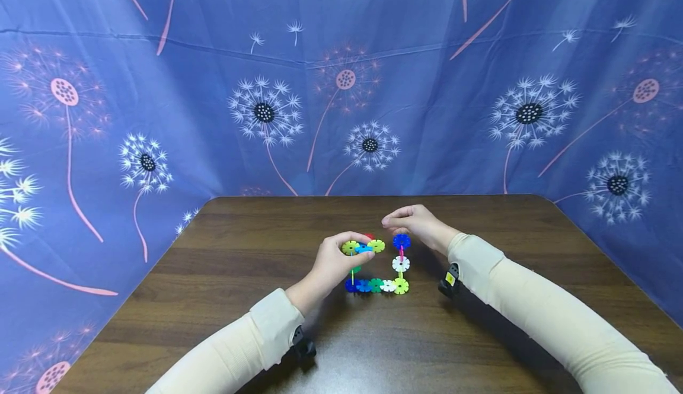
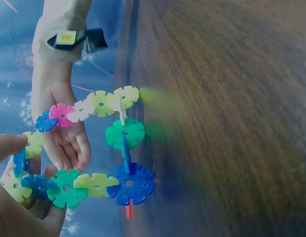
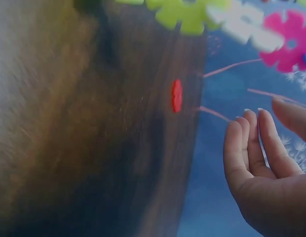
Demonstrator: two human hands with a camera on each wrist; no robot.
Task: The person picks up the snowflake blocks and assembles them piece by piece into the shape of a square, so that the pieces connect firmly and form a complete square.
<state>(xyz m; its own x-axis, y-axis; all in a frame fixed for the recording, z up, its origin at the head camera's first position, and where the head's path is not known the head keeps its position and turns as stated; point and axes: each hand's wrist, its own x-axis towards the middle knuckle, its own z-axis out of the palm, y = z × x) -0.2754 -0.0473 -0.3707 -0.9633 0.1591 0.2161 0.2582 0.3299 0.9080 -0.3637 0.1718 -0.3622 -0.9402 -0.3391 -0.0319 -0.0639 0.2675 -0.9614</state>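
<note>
A chain of flower-shaped plastic discs, with a white disc (image 1: 401,263) on its right side, stands up from the table in a squared frame. Its upper side has a gap between a yellow disc (image 1: 376,246) and the blue disc (image 1: 402,241) on the right. My left hand (image 1: 333,262) pinches the upper left part, thumb and fingers around a light blue disc (image 1: 364,249). My right hand (image 1: 418,226) hovers behind the blue corner, its fingers (image 3: 271,143) loosely bent with nothing between them. A single red disc (image 3: 177,96) lies on the table beyond the chain.
The brown wooden table (image 1: 213,252) carries the chain near its middle. Behind its far edge hangs a blue dandelion-print cloth (image 1: 437,115). A black wrist camera (image 1: 449,281) sits on the right cuff, and another (image 1: 304,346) on the left.
</note>
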